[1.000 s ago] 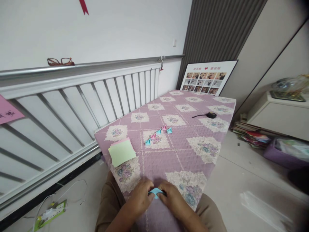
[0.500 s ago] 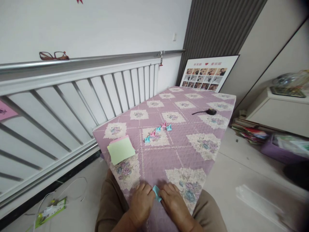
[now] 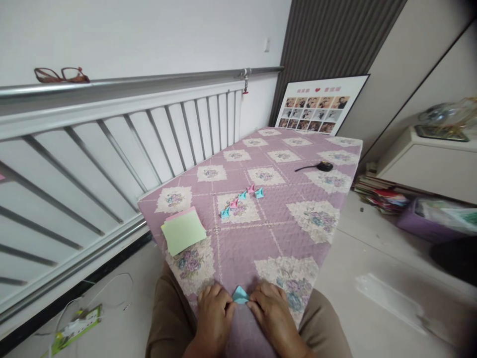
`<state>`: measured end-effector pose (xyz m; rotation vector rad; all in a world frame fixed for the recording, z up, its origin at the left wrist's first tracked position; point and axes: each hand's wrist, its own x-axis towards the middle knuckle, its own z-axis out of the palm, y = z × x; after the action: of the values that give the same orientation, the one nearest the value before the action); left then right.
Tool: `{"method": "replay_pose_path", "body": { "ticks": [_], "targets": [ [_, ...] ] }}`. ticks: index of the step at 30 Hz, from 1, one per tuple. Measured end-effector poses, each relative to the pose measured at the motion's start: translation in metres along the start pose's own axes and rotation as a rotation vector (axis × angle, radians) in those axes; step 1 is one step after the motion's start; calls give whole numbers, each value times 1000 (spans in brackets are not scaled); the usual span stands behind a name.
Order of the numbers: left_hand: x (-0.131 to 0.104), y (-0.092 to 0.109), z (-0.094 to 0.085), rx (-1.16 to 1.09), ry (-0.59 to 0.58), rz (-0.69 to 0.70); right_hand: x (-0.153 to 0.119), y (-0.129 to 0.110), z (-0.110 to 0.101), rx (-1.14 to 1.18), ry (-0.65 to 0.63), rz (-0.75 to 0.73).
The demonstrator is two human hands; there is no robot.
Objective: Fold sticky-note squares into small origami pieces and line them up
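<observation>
A small folded blue paper (image 3: pixel 240 295) lies at the near end of the table, its peak pointing away from me. My left hand (image 3: pixel 215 313) pinches its left corner, and my right hand (image 3: pixel 271 309) pinches the right corner. Farther off, several small folded blue and pink paper pieces (image 3: pixel 233 204) form a zigzag row on the patterned cloth. To the left sits a stack of square paper sheets (image 3: pixel 183 231), light green on top with pink showing beneath.
The purple floral cloth (image 3: pixel 246 238) covers the table. A black tape measure (image 3: pixel 325 166) lies toward its far right. A white radiator (image 3: pixel 122 159) runs along the left, with glasses (image 3: pixel 61 75) on the pipe above. A photo board (image 3: pixel 320 105) leans behind.
The blue paper has turned and now shows a triangular peak between my hands. Both hands have shifted slightly around it. The whole view has moved a little.
</observation>
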<state>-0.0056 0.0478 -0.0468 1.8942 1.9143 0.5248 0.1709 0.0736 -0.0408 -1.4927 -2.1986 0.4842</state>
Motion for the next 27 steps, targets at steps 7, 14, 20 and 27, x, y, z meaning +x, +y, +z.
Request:
{"method": "replay_pose_path", "body": {
  "ticks": [7,14,20,27],
  "targets": [
    [6,7,-11,82,-88,-33,2,-1,6,4,46,84],
    [11,9,-10,210,-131,-34,4,-4,9,-34,60,121],
    [15,10,-12,289,-179,-17,6,-7,9,-68,105,139],
    [22,15,-17,322,-245,-19,11,-12,6,-101,83,188]
  ]
}}
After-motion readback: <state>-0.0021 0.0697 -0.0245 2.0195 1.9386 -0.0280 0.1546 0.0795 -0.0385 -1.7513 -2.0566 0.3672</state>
